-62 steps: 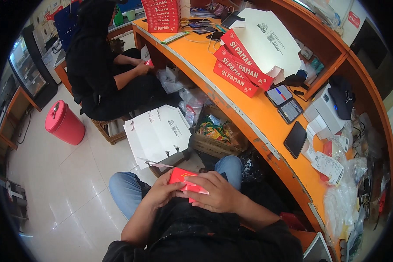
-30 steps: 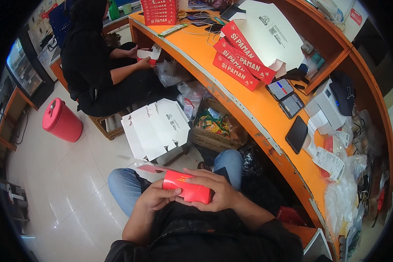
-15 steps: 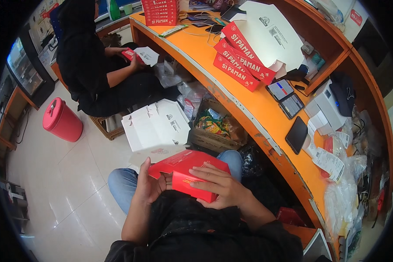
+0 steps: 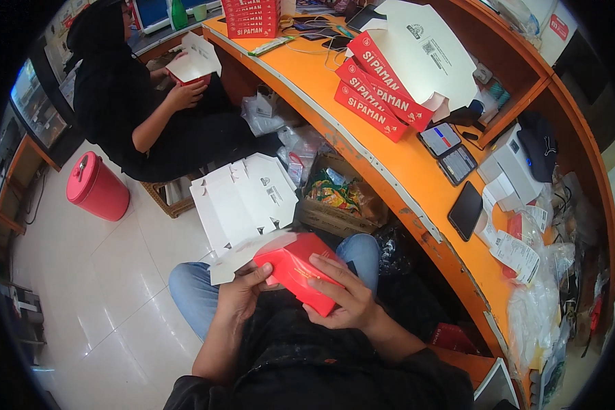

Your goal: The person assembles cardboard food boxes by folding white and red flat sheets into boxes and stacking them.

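The left hand [image 4: 240,292] and right hand [image 4: 352,299], fingers partly curled, grip 1 red folded cardboard box [image 4: 294,265] just beside a flat white notched cardboard sheet [image 4: 236,201].

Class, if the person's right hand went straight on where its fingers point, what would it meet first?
The red paperboard carton, which the right hand touches; beyond it, probably the flat white carton blank, though depth is unclear.

a scuffed orange counter [image 4: 410,172] stood at my right. to my left, pale glossy floor tiles [image 4: 137,273] shone, running toward a glass-fronted cabinet [image 4: 41,113].
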A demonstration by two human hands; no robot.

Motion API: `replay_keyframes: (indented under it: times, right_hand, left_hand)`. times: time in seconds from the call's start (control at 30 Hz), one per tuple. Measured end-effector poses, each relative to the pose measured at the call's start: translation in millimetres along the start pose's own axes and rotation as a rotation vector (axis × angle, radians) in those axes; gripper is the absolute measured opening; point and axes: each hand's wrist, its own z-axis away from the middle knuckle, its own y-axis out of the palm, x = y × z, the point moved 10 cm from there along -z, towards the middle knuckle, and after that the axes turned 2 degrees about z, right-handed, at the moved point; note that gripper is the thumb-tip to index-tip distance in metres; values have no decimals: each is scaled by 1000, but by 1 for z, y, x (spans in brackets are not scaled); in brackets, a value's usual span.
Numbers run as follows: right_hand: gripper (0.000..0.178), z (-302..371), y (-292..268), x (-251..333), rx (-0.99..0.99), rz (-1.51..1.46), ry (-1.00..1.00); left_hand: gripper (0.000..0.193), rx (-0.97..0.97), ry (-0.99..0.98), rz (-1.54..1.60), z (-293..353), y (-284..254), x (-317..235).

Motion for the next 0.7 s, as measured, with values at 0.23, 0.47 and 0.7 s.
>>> replay_keyframes:
  times: [0.23,0.47,0.7]
  right_hand:
    - [55,-7,-9,-11,228,-208,-19]
    - [53,-12,-3,-6,105,-42,-14]
    - [48,-8,9,4,-80,2,49]
  left_hand:
    - [26,65,-31,137,-17,-24,-8]
    - [29,-81,82,-119,-4,-20,-1]
    - [50,-24,55,90,-3,-3,9]
